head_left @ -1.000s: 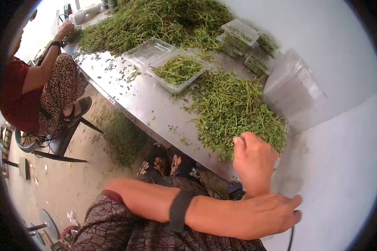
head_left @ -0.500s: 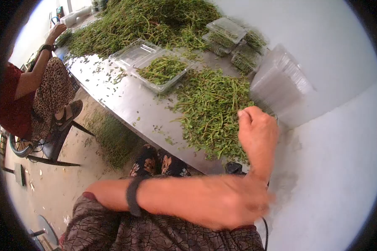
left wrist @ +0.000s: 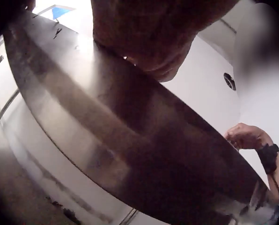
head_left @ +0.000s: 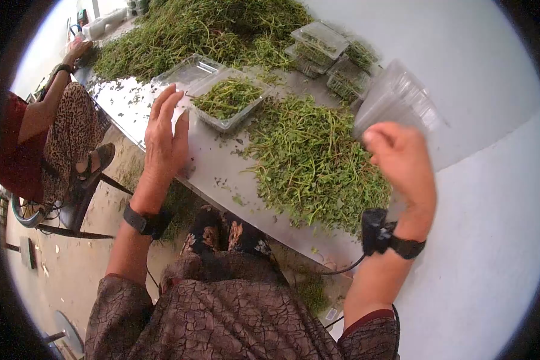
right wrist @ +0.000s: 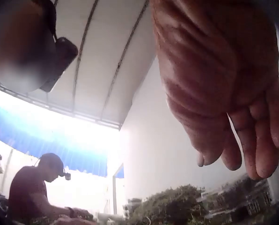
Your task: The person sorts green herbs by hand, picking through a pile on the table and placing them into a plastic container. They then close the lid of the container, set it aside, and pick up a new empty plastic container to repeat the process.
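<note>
In the head view my left hand [head_left: 165,135] is raised over the table's near edge, fingers extended and holding nothing. Just beyond it is a clear hinged plastic box [head_left: 225,123], lid back, with cut green stems [head_left: 228,98] inside. My right hand [head_left: 402,156] hovers at the right side of a loose heap of leafy stems [head_left: 318,159], overlapping the stacked clear boxes [head_left: 396,99] in this view. Its fingers [right wrist: 259,154] hang loosely bent in the right wrist view, with nothing between them. The left wrist view has the left hand [left wrist: 153,33] dark above the metal tabletop [left wrist: 106,108].
A big mound of green stems [head_left: 204,36] covers the table's far end. Filled, closed boxes [head_left: 321,42] are stacked by the white wall [head_left: 486,228]. Another person [head_left: 27,138] sits at the left on a chair [head_left: 81,210]. More greens lie on the floor [head_left: 123,264].
My left arm has uncrossed from over the right one, and the left hand has swung up and left above the table edge. The right hand has shifted a little up and right.
</note>
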`<state>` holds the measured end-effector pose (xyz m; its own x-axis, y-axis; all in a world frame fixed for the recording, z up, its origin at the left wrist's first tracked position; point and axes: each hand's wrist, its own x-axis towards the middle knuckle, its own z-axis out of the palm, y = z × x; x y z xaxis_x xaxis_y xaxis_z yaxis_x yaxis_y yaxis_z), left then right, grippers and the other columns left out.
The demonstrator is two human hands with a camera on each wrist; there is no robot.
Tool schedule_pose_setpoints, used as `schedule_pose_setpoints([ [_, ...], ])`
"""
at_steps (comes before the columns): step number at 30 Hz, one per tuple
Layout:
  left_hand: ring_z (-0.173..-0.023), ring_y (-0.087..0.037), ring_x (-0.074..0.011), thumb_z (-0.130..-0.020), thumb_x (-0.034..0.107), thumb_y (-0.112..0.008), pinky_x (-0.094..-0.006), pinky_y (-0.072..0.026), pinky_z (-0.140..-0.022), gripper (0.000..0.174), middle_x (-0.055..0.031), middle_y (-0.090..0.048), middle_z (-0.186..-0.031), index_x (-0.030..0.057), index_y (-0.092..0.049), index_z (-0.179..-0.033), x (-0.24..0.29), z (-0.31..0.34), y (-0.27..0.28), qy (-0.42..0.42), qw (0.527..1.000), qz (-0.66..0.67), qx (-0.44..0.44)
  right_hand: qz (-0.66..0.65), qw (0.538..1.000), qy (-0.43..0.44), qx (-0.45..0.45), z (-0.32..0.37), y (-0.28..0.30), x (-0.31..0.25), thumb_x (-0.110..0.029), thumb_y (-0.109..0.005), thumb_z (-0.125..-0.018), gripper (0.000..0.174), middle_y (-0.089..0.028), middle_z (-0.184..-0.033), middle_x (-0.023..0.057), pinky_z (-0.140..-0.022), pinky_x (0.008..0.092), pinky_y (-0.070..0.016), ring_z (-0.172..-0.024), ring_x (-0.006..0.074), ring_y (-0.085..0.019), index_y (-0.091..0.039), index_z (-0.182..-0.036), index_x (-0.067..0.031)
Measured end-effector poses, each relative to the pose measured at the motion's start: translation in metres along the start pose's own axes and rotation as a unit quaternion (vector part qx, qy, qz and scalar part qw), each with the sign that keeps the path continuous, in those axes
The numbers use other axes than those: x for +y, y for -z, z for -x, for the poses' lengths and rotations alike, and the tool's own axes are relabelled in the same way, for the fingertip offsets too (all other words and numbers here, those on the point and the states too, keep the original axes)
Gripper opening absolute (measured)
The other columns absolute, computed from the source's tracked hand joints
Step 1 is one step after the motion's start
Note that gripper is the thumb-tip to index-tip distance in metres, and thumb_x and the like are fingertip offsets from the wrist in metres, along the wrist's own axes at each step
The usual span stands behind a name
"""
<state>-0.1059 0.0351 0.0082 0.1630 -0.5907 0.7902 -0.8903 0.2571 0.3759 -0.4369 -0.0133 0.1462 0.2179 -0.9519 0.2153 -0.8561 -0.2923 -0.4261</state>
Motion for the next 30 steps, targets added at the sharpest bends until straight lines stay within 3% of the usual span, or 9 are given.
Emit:
schedule_pose_setpoints([
  [5, -0.124, -0.047, -0.0365, -0.091, 0.007, -0.053, -0.0417, -0.0402, -0.101, 0.039, -0.0194, -0.043, -0.139, 0.0057, -0.046, -0.13, -0.009, 0.004, -0.01, 0.071, 0.997, -0.012, -0.007, -0.19, 0.979, 0.063, 0.023, -0.026, 0.053, -0.004, -0.035, -0.06, -0.089, 0.034, -0.069, -0.077, 0.0067, -0.059, 0.0229, -0.0485, -0.066, 0.009, -0.063, -0.069, -0.088, -0.0026],
  [9, -0.127, -0.043, -0.0377, -0.091, 0.01, -0.052, -0.0411, -0.0376, -0.104, 0.045, -0.0196, -0.037, -0.143, 0.0071, -0.04, -0.135, -0.014, 0.006, -0.014, 0.085, 0.996, -0.004, -0.029, -0.319, 0.939, 0.119, 0.057, -0.051, 0.075, -0.013, -0.033, -0.059, -0.09, 0.031, -0.07, -0.084, 0.0088, -0.059, 0.023, -0.0494, -0.066, 0.0103, -0.064, -0.067, -0.094, -0.0034],
  [11, -0.129, -0.041, -0.037, -0.092, 0.01, -0.049, -0.0407, -0.0358, -0.105, 0.046, -0.0193, -0.036, -0.145, 0.0071, -0.039, -0.137, -0.013, 0.007, -0.014, 0.091, 0.995, 0.0, -0.028, -0.478, 0.857, 0.191, -0.026, -0.072, 0.074, -0.012, -0.03, -0.058, -0.091, 0.036, -0.07, -0.086, 0.013, -0.062, 0.0209, -0.0498, -0.067, 0.0102, -0.063, -0.065, -0.101, 0.003],
  [19, -0.132, -0.037, -0.036, -0.092, 0.008, -0.047, -0.0409, -0.0341, -0.107, 0.046, -0.0182, -0.035, -0.145, 0.0062, -0.039, -0.137, -0.018, 0.007, -0.013, 0.11, 0.993, -0.008, -0.037, -0.177, 0.971, 0.16, -0.035, -0.09, 0.022, -0.041, -0.026, -0.062, -0.085, 0.028, -0.066, -0.067, 0.0052, -0.053, 0.0245, -0.0488, -0.059, 0.0103, -0.062, -0.066, -0.074, -0.0007],
  [22, -0.132, -0.037, -0.036, -0.091, 0.008, -0.046, -0.042, -0.0344, -0.107, 0.044, -0.0176, -0.035, -0.146, 0.0056, -0.04, -0.135, -0.016, 0.009, -0.012, 0.121, 0.992, 0.014, -0.042, -0.181, 0.976, 0.098, -0.076, -0.082, 0.002, -0.027, -0.025, -0.063, -0.082, 0.031, -0.063, -0.058, 0.0098, -0.051, 0.0304, -0.047, -0.051, 0.0169, -0.059, -0.063, -0.066, 0.0013],
  [25, -0.13, -0.04, -0.037, -0.092, 0.008, -0.047, -0.0419, -0.0358, -0.106, 0.041, -0.0183, -0.036, -0.144, 0.0041, -0.042, -0.133, -0.009, 0.006, -0.009, 0.119, 0.992, 0.002, -0.037, 0.038, 0.988, 0.125, -0.078, -0.076, -0.011, -0.002, -0.027, -0.066, -0.075, 0.033, -0.053, -0.059, 0.0233, -0.055, 0.0437, -0.0459, -0.053, 0.0377, -0.055, -0.059, -0.065, 0.0038],
  [26, -0.13, -0.04, -0.037, -0.092, 0.008, -0.047, -0.0419, -0.0358, -0.106, 0.041, -0.0183, -0.036, -0.144, 0.0041, -0.042, -0.133, -0.009, 0.006, -0.009, 0.124, 0.992, -0.001, -0.038, 0.037, 0.988, 0.127, -0.083, -0.073, -0.012, 0.001, -0.027, -0.066, -0.075, 0.033, -0.053, -0.059, 0.0233, -0.055, 0.0437, -0.0459, -0.053, 0.0377, -0.055, -0.059, -0.065, 0.0038],
  [28, -0.129, -0.041, -0.0375, -0.092, 0.009, -0.048, -0.0417, -0.0368, -0.105, 0.04, -0.0185, -0.037, -0.144, 0.0034, -0.043, -0.132, -0.011, 0.006, -0.01, 0.115, 0.993, 0.013, -0.033, 0.076, 0.986, 0.066, -0.132, -0.071, -0.02, 0.009, -0.024, -0.062, -0.084, 0.038, -0.05, -0.048, 0.0027, -0.046, 0.0321, -0.0382, -0.046, 0.0101, -0.047, -0.057, -0.056, 0.001],
  [30, -0.127, -0.043, -0.038, -0.092, 0.01, -0.05, -0.0415, -0.0377, -0.104, 0.039, -0.0187, -0.038, -0.144, 0.0033, -0.043, -0.13, -0.014, 0.007, -0.012, 0.107, 0.994, 0.009, -0.03, 0.08, 0.985, 0.066, -0.136, -0.067, -0.033, 0.018, -0.025, -0.062, -0.083, 0.039, -0.049, -0.047, 0.0043, -0.046, 0.0339, -0.0386, -0.044, 0.0129, -0.047, -0.055, -0.055, 0.001],
])
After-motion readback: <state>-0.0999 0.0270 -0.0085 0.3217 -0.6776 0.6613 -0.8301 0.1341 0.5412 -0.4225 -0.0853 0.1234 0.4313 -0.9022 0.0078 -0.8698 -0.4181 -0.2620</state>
